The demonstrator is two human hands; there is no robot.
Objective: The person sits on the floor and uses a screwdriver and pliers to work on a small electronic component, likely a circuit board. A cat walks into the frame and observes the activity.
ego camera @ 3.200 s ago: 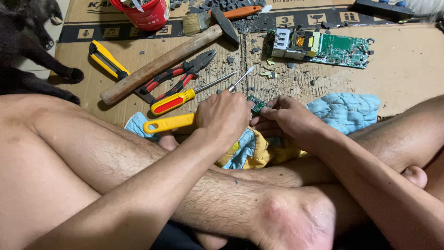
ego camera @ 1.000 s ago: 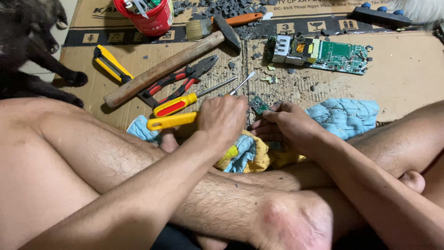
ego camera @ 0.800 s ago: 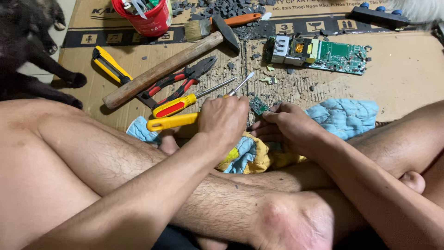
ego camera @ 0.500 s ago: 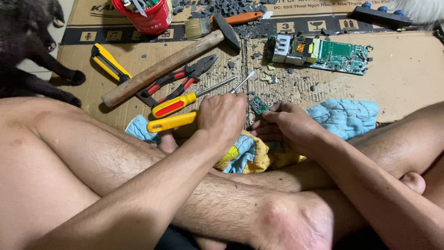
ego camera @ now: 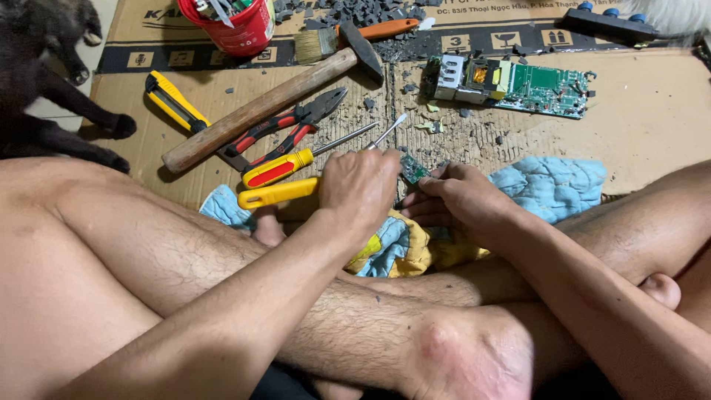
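I sit cross-legged on cardboard. My left hand [ego camera: 361, 187] is closed around a yellow-handled screwdriver [ego camera: 275, 195]; its metal tip sticks out past my fingers. My right hand [ego camera: 461, 200] pinches a small green circuit board piece [ego camera: 413, 169] right beside the left hand. Both hands hover over a blue and yellow cloth [ego camera: 548, 185] that lies across my legs.
On the cardboard [ego camera: 652, 118] lie a yellow-and-red screwdriver [ego camera: 285, 167], red pliers [ego camera: 285, 126], a wooden-handled hammer [ego camera: 274, 104], a yellow utility knife [ego camera: 174, 104], a brush [ego camera: 355, 37] and a larger circuit board [ego camera: 518, 81]. A red bucket [ego camera: 237, 26] stands far left; a black animal [ego camera: 44, 81] lies at left.
Both hands stay together over the cloth with the screwdriver and the small board; only slight shifts show.
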